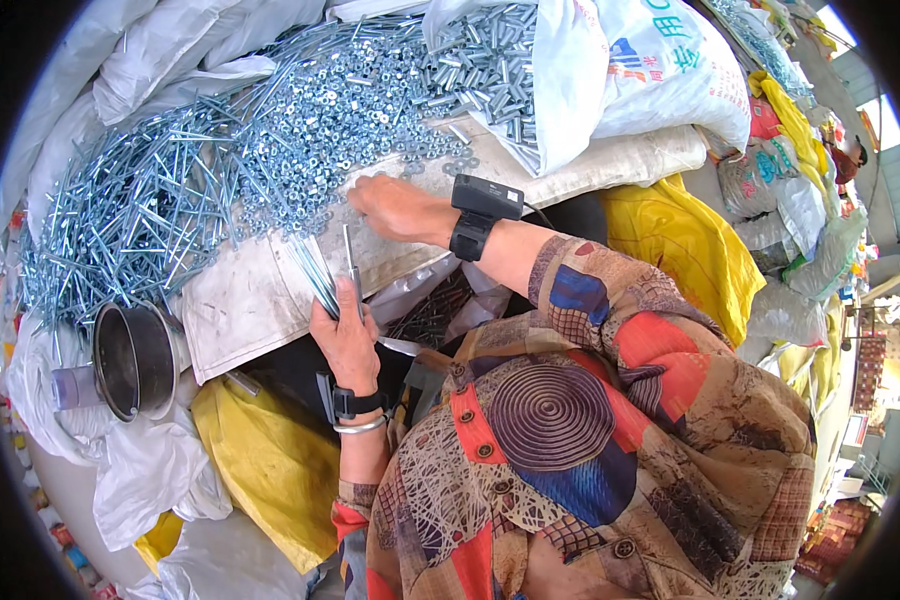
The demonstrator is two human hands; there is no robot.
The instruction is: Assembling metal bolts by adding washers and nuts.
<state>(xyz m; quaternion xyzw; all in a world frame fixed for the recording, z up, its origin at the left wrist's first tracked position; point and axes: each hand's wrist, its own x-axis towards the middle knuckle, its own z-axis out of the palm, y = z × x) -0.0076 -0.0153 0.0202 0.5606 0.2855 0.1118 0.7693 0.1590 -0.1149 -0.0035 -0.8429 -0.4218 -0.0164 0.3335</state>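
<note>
My left hand [346, 338] is closed around a bunch of thin metal rods [312, 268], which stick up past the fingers toward the pile. One rod [349, 248] stands apart from the bunch at the thumb side, with a thicker grey metal piece beside it. Above the white cloth [240, 310], my right hand [402, 207] is by the near edge of a heap of small nuts [320, 135]. Its fingers are curled together, and whatever they hold is hidden. A tangled pile of long metal rods [140, 205] lies to the left of the nuts.
Short metal tubes [490, 65] are heaped at the far side, next to a white printed sack [660, 75]. A dark round metal pot [135, 362] stands at the left. Yellow sacks [680, 255] lie at the right, and more filled bags line the far right.
</note>
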